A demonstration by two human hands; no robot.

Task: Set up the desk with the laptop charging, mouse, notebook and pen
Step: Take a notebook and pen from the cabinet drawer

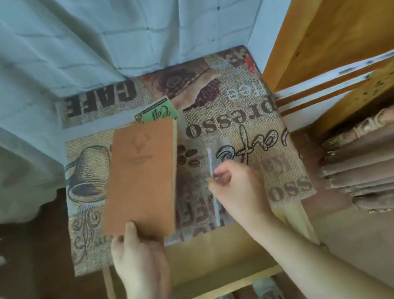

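While L fingers (129,233) grip notebook (140,180), R (237,189) maybe on pen (210,162).

closed orange notebook (142,180) held tilted, blurred pen (214,185)

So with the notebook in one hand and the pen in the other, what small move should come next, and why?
Probably lower the brown notebook flat onto the coffee-print tablecloth. The left hand grips it by its near edge, and it looks tilted above the cloth, partly over a green card. The right hand pinches the blurred white pen beside it, which could then be laid down alongside.
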